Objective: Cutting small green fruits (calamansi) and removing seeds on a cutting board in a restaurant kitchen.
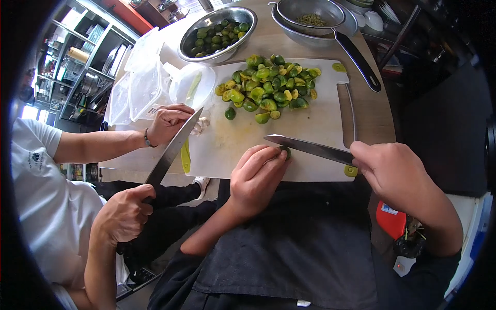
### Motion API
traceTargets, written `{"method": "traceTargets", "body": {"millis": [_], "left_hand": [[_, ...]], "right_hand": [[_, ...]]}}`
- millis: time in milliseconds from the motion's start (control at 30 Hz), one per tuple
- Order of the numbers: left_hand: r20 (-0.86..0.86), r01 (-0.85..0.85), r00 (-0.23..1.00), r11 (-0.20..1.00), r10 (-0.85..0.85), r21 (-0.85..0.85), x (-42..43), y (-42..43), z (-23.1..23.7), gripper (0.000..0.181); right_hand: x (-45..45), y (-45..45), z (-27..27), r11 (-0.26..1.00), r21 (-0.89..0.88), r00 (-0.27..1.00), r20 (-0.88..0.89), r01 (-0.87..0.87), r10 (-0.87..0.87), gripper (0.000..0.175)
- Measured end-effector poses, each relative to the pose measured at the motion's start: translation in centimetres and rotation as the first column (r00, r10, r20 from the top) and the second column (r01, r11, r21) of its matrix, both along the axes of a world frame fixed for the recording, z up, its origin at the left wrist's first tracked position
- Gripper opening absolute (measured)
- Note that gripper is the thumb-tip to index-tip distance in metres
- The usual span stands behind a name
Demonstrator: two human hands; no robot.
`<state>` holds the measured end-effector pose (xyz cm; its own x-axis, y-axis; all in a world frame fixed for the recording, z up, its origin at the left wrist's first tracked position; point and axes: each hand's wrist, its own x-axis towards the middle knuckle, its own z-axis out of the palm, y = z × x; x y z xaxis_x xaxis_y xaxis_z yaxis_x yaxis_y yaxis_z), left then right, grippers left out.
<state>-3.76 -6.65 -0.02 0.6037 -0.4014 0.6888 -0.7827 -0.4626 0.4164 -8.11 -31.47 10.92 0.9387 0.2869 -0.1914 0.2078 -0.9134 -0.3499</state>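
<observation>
My left hand [257, 176] holds a small green citrus fruit [285, 152] against the near edge of a white plastic cutting board [240, 151]. My right hand [391, 170] grips a kitchen knife [314, 148]; its handle is hidden in the fist. The blade points left and passes just above the fruit, and whether the two touch I cannot tell. Farther back on the board lies a heap of halved and squeezed-looking green citrus [267, 87]. One uncut-looking fruit [230, 113] sits at the heap's near left side.
On my left a co-worker's hand [124, 213] holds a large knife [174, 147], its tip near garlic cloves [202, 123]. A steel bowl [248, 23] of whole citrus stands behind the board. Also there are a white funnel [201, 89], plastic containers [145, 91] and a black-handled strainer [358, 60] over a bowl.
</observation>
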Motion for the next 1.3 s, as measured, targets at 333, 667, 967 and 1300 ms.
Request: {"method": "traceTargets", "body": {"millis": [333,667,967,1300], "left_hand": [[-0.015,-0.010,1.000,1.000,0.009,-0.026,0.1,0.2,-0.4,0.025],[-0.017,-0.015,1.000,1.000,0.015,-0.026,0.0,0.1,-0.2,0.023],[-0.256,-0.048,0.967,0.992,0.017,-0.116,0.1,0.9,0.5,0.025],[-0.643,-0.242,0.594,0.655,-0.484,-0.716,1.3,2.0,1.4,0.021]], "right_hand": [[1.0,0.1,0.5,0.999,0.002,0.997,-0.074,-0.032,0.032,0.007],[2.7,2.4,-2.6,0.995,0.029,0.993,-0.069,-0.095,0.097,0.011],[-0.1,-2.5,-2.8,0.997,0.074,0.982,0.187,-0.025,0.011,0.011],[1.8,-1.5,-5.7,0.999,-0.038,0.900,0.435,-0.010,0.025,0.023]]}}
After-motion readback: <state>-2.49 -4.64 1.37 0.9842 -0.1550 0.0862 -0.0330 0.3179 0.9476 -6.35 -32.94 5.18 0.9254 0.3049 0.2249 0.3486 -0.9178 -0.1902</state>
